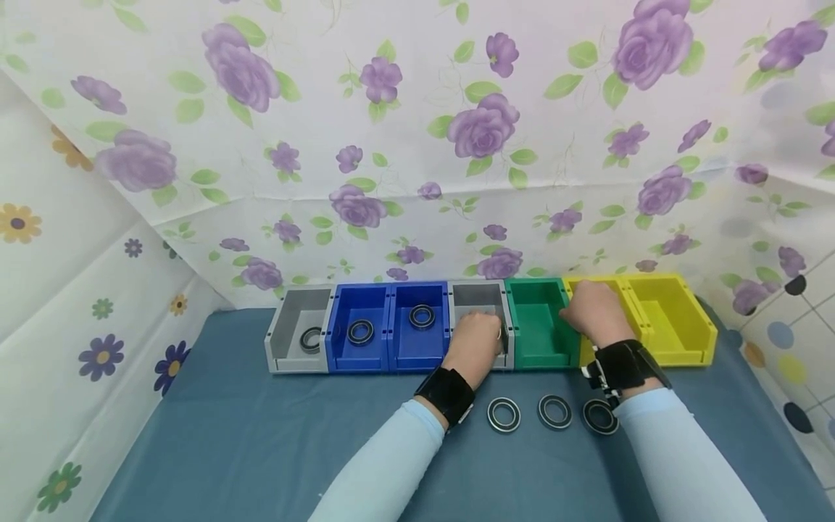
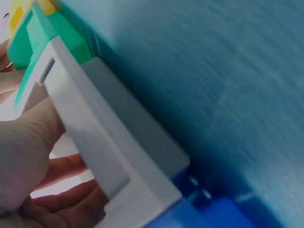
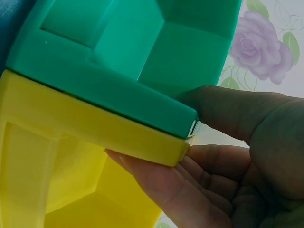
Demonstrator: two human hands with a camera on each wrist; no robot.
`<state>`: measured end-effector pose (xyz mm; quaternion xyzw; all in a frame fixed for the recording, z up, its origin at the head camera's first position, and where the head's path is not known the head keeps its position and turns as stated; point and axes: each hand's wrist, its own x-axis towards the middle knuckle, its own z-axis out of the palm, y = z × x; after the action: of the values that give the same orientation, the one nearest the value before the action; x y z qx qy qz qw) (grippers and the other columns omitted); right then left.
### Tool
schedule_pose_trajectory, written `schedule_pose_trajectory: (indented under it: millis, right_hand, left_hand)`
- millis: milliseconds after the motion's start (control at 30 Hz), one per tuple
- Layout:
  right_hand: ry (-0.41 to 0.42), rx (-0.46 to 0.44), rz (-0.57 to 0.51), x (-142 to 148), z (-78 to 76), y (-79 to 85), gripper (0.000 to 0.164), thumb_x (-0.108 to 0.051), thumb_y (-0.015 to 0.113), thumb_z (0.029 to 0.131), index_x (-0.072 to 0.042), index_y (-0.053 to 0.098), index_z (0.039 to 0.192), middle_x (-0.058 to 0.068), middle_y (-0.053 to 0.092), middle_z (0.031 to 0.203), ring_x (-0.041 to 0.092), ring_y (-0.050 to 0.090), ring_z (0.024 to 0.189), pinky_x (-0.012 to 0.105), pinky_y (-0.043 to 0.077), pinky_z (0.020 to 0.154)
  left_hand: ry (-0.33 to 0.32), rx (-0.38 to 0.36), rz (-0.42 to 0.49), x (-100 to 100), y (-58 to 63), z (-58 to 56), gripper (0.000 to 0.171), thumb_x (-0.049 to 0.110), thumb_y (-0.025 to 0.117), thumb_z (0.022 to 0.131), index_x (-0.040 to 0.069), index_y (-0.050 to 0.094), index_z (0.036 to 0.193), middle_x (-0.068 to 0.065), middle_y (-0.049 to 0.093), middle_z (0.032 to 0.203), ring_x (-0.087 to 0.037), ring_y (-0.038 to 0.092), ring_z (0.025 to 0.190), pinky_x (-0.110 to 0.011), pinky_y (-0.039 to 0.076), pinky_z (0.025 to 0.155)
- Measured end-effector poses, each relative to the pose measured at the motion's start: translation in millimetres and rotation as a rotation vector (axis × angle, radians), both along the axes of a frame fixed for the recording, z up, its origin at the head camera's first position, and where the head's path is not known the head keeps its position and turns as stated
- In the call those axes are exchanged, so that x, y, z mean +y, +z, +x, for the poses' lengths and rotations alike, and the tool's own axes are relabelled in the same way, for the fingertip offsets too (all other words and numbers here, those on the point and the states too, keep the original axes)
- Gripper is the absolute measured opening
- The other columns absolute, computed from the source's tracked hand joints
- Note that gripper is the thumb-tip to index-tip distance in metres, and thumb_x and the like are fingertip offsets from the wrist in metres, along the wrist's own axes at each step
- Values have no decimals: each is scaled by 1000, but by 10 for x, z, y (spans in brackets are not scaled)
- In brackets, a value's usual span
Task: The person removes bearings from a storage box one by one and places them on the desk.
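Status: I count three rings seated in bins, one apiece: a ring (image 1: pixel 304 339) in the left gray bin (image 1: pixel 300 308), a ring (image 1: pixel 360 342) in the left blue bin (image 1: pixel 360 301) and a ring (image 1: pixel 422 327) in the right blue bin (image 1: pixel 417 296). A front ring (image 1: pixel 504 428), a middle ring (image 1: pixel 555 425) and an end ring (image 1: pixel 601 431) lie flat on the table (image 1: pixel 228 420), apart from each other; the end ring is just beside my right wrist. At one ring per bin, I judge the placing about half complete, with these three left to do.

Hands: My left hand (image 1: pixel 476 337) reaches into the right gray bin (image 1: pixel 479 288). I cannot tell whether it grasps a ring or has released one. My right hand (image 1: pixel 596 308) grasps the adjoining walls (image 3: pixel 123 107) of the green bin (image 1: pixel 538 319) and the left yellow bin (image 1: pixel 590 351).

View comparison: The head view gives the full row, including the right yellow bin (image 1: pixel 665 319), and every ring I can count, but conceals the right-hand grip. The right wrist view resolves it: thumb on the green side, forefinger on the yellow side. The left wrist view shows thumb and fingers behind the gray rim (image 2: pixel 90 133); no ring is visible there.
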<state>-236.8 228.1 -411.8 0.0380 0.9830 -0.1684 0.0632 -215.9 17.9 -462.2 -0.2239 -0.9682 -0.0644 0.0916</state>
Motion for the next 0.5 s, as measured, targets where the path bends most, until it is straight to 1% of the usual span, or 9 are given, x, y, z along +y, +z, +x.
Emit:
schedule_pose_trajectory:
  millis: [67,167,300,433,500]
  right_hand:
    - [-2,-3,2,-4,4,14,22,-19,64,85,1,56,86,11,48,67,24,49,57,31,41,49]
    - [-2,-5,1,-4,10,34,22,-19,64,86,1,56,85,11,48,67,24,49,56,31,41,48]
    - [-3,-3,-4,-7,16,39,22,-19,63,86,2,55,86,12,48,67,24,48,56,31,41,49]
    - [2,-1,-8,-7,9,24,22,-19,63,86,1,56,86,11,47,67,24,48,57,31,40,49]
    - [3,-1,-13,-2,8,17,22,-19,63,86,2,56,86,11,47,67,23,48,56,31,40,49]
  left_hand:
    - [-1,30,22,-42,36,23,16,26,70,81,14,66,91,-1,59,80,-16,56,76,-28,47,65]
    - [-2,93,67,-109,118,68,30,30,70,81,10,62,101,-5,56,84,-18,55,78,-28,48,66]
    - [-21,147,164,-199,233,137,38,32,71,81,9,59,108,-7,56,90,-19,54,83,-26,46,70]
    - [-48,150,297,-289,326,212,44,30,71,81,9,57,117,-8,56,101,-17,53,89,-22,45,71]
    - [-49,138,362,-321,371,256,45,28,71,81,9,57,119,-7,56,102,-15,52,89,-20,44,70]
